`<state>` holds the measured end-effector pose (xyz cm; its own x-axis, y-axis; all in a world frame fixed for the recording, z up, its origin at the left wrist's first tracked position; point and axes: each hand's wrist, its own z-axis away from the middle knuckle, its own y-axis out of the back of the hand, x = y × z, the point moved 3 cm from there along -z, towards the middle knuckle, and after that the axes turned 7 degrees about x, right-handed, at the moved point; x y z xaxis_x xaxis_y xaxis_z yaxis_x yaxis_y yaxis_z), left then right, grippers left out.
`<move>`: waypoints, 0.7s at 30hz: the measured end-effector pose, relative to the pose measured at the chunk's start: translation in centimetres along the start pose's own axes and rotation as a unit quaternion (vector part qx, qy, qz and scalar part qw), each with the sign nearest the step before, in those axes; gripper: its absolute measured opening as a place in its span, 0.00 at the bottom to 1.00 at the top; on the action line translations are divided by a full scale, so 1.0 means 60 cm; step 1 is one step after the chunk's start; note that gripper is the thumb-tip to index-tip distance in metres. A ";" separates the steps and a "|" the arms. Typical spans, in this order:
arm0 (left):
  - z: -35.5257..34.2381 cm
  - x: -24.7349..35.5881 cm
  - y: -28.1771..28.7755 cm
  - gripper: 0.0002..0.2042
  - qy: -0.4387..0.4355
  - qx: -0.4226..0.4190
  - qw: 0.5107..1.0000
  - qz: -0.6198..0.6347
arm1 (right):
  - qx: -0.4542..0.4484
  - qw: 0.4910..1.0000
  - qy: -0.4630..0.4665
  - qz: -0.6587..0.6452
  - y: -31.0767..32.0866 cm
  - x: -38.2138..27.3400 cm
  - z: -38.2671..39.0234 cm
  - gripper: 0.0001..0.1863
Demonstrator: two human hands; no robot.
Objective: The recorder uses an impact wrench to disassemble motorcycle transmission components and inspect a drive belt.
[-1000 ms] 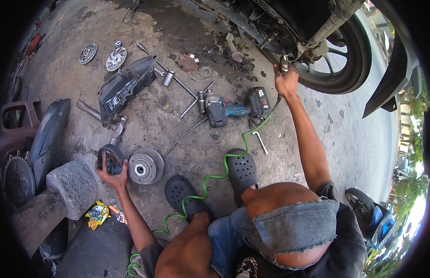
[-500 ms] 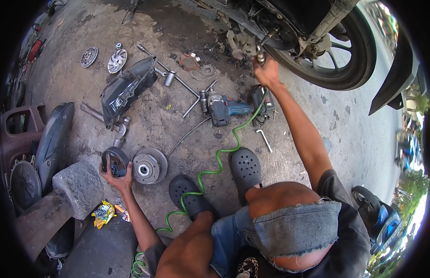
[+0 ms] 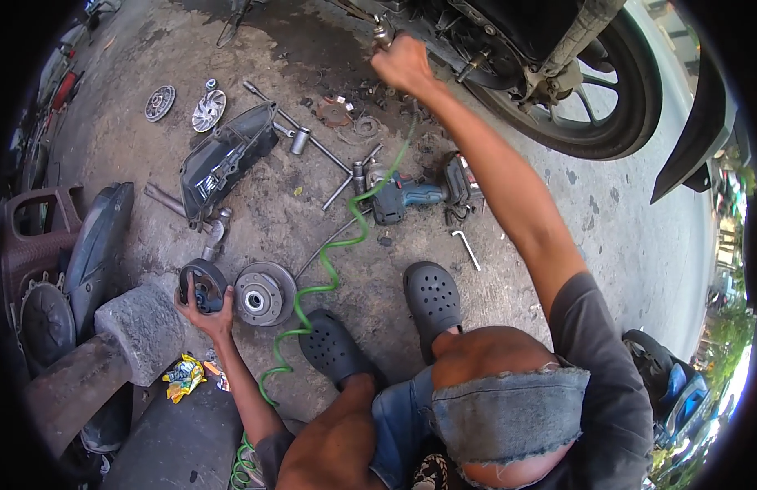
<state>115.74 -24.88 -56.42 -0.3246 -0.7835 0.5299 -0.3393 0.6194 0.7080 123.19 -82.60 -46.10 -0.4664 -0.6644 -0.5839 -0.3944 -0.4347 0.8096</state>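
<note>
My left hand (image 3: 213,314) grips a black round clutch drum (image 3: 202,286) at lower left, beside a grey pulley assembly (image 3: 264,298) lying on the concrete. My right arm reaches to the top of the view, where my right hand (image 3: 401,64) is closed on a small metal air gun (image 3: 383,33), left of the scooter's rear axle (image 3: 476,67). A green coiled hose (image 3: 337,245) runs from under that hand down across the ground. An impact wrench (image 3: 407,196) with its battery lies below my right arm.
A black casing (image 3: 223,163), long socket wrenches (image 3: 321,151), two silver discs (image 3: 207,110) and a white hex key (image 3: 468,253) lie on the concrete. The scooter's tyre (image 3: 607,131) fills upper right. A plastic chair (image 3: 35,212) and a rough concrete block (image 3: 133,335) stand at left.
My right hand has moved left and upward with the air gun, away from the axle, pulling the green hose across. My left hand stays on the drum.
</note>
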 end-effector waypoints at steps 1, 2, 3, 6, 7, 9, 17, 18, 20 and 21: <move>-0.001 -0.002 0.000 0.41 -0.001 0.003 1.000 0.006 | -0.017 0.999 0.017 0.041 -0.004 0.004 -0.021 0.24; -0.002 -0.001 0.008 0.42 0.000 0.006 1.000 0.008 | -0.021 0.999 0.022 0.037 -0.010 -0.005 -0.024 0.24; -0.005 -0.002 0.015 0.42 0.002 0.009 1.000 0.003 | -0.025 0.998 0.015 0.052 -0.017 -0.013 -0.027 0.24; -0.016 0.013 0.018 0.41 -0.014 0.012 1.000 -0.013 | -0.016 0.996 0.043 0.076 -0.011 -0.020 -0.062 0.26; -0.021 0.022 0.013 0.41 -0.014 0.014 1.000 -0.004 | 0.000 0.994 0.072 0.085 -0.005 -0.020 -0.075 0.27; -0.026 0.016 0.025 0.41 -0.017 0.016 1.000 -0.003 | -0.011 0.993 0.071 0.096 0.001 -0.081 -0.068 0.26; -0.037 0.037 0.017 0.41 -0.022 0.016 1.000 -0.003 | -0.041 0.992 0.059 0.107 0.011 -0.126 -0.088 0.15; -0.038 0.042 0.017 0.41 -0.021 0.017 1.000 -0.002 | -0.047 0.997 -0.005 0.060 0.018 -0.128 -0.079 0.16; -0.040 0.050 0.018 0.41 -0.030 0.008 0.999 0.015 | -0.059 0.996 0.002 0.066 0.025 -0.124 -0.075 0.17; -0.039 0.049 0.019 0.41 -0.030 0.008 0.999 0.016 | -0.071 0.995 0.008 0.071 0.026 -0.123 -0.073 0.18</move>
<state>116.48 -26.60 -52.95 -0.3881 -0.7596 0.5219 -0.3427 0.6446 0.6834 129.50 -81.05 -40.28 -0.4954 -0.7347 -0.4635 -0.2095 -0.4167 0.8846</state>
